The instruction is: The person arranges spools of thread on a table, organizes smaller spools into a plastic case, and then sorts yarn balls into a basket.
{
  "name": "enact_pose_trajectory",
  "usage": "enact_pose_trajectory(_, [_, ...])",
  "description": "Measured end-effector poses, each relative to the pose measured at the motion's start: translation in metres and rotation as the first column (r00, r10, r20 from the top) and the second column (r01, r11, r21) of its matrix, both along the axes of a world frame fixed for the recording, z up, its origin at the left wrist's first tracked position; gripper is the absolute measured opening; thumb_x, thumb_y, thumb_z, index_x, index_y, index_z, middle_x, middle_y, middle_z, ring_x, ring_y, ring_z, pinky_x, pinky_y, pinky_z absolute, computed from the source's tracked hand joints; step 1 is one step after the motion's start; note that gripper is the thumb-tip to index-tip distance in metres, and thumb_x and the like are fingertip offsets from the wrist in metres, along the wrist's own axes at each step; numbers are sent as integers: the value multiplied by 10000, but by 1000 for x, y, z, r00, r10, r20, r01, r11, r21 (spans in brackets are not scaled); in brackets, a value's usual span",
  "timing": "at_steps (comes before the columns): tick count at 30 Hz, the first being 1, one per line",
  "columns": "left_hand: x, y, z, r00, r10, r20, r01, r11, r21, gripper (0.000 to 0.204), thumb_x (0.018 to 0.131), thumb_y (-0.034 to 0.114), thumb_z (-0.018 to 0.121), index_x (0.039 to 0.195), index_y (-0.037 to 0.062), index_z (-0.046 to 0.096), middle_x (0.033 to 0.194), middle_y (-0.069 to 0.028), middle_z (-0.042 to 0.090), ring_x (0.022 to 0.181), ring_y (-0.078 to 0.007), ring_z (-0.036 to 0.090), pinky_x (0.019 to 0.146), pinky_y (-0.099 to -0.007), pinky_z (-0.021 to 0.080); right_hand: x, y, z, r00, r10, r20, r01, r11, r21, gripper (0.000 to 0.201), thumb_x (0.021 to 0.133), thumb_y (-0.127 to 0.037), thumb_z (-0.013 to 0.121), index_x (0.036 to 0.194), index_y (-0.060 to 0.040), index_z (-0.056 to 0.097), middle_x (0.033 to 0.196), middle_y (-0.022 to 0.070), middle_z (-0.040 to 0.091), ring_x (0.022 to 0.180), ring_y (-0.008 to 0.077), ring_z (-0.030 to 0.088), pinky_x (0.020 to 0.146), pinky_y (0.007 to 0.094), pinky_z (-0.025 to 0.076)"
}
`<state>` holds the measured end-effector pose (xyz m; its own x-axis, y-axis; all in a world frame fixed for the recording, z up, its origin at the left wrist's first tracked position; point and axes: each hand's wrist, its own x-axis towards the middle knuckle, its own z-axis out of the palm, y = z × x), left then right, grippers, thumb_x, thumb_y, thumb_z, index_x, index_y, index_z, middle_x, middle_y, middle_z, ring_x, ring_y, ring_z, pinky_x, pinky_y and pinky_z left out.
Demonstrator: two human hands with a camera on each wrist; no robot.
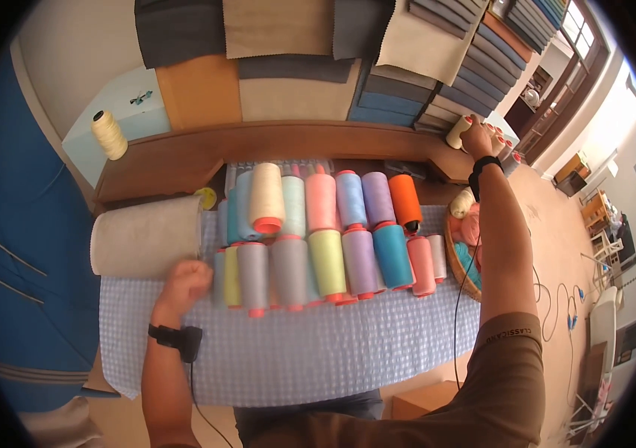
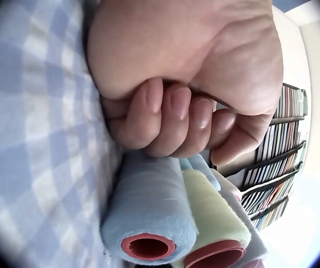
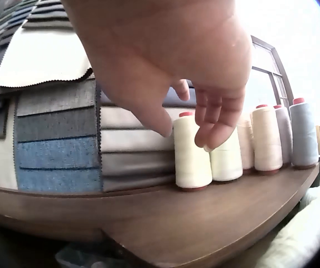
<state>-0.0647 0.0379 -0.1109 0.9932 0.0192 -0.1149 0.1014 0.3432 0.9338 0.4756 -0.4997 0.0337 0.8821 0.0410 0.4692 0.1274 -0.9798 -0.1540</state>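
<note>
My left hand [image 1: 187, 282] rests on the checked cloth with its fingers curled toward the palm and nothing visible in them. Right beside its knuckles lies a light blue thread cone [image 2: 149, 206], with a pale green cone [image 2: 216, 206] next to it. At the far right, my right hand [image 1: 476, 140] is above the wooden shelf, its thumb and loosely bent fingers spread either side of the top of a pale yellow thread cone [image 3: 192, 159]. That cone stands on the shelf, and another pale yellow cone [image 3: 227, 159] is partly behind the fingers.
Several coloured cones, including an orange one [image 1: 405, 200], lie in two rows on the checked cloth [image 1: 288, 358]. A beige fabric roll [image 1: 146, 237] is left, a basket [image 1: 452, 257] of yarn right. One cream cone [image 1: 110, 136] stands far left. Fabric swatches [image 1: 277, 28] hang behind.
</note>
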Motion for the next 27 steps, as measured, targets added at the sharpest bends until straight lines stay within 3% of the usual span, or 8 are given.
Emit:
enact_pose_trajectory(11, [-1,-3,4,999,-28,24,28,999,-26,367,911,113,608,664,158,341,640,67,344,560,-54,306,520,-252,220,-40,11,-10,962,180,205,-162,981,-102,316,903,-222,669,1135,-28,580,1108,276,672,1090,474,644,944,540,523])
enact_pose_trajectory(15, [0,-4,4,999,-40,32,41,998,-46,351,914,108,599,664,158,359,638,74,342,544,-46,294,513,-245,213,-99,59,25,943,247,224,-291,937,192,405,926,-343,705,1145,-28,574,1187,263,686,1105,441,665,951,502,529])
enact_pose_trajectory(16, [0,-4,4,999,-42,33,43,998,-47,350,916,110,599,665,159,360,638,75,342,544,-45,293,512,-245,212,-124,76,39,932,303,199,-345,910,228,410,961,-357,702,1162,-23,575,1207,232,700,1084,352,701,924,425,547])
enact_pose_trajectory(18, [0,-3,2,998,-47,40,49,998,-40,340,922,117,596,673,165,370,638,81,341,545,-41,288,509,-244,209,-188,116,63,776,621,109,-554,588,589,355,1010,-319,671,1182,-24,575,1149,147,703,1048,238,699,907,352,549])
enact_pose_trajectory(20, [0,-3,3,999,-38,34,39,998,-45,331,923,118,593,679,168,376,639,85,340,543,-39,286,508,-243,207,-254,147,75,529,845,75,-732,410,544,285,1042,-272,642,1179,-31,574,1092,81,671,1026,172,668,890,315,549])
enact_pose_trajectory(21, [0,-3,3,999,-34,31,35,998,-45,326,924,119,591,682,170,379,640,88,340,542,-38,284,507,-243,207,-298,170,82,445,895,-27,-452,251,856,277,1043,-278,645,1174,-43,575,1061,61,644,1011,171,655,879,326,548])
enact_pose_trajectory(24, [0,-2,1,999,-32,38,34,998,-59,311,927,123,584,690,175,389,640,93,337,542,-34,278,507,-242,205,-356,212,60,232,968,-100,-612,225,759,226,1043,-255,650,1103,-57,560,1038,50,633,941,123,616,803,296,537])
enact_pose_trajectory(27, [-1,-5,6,1000,2,9,-2,997,-76,294,893,87,580,665,141,401,620,67,351,521,-46,308,489,-245,221,-390,246,31,250,945,-213,-661,327,675,389,993,-363,709,1080,-11,567,887,78,624,832,153,608,750,330,519])
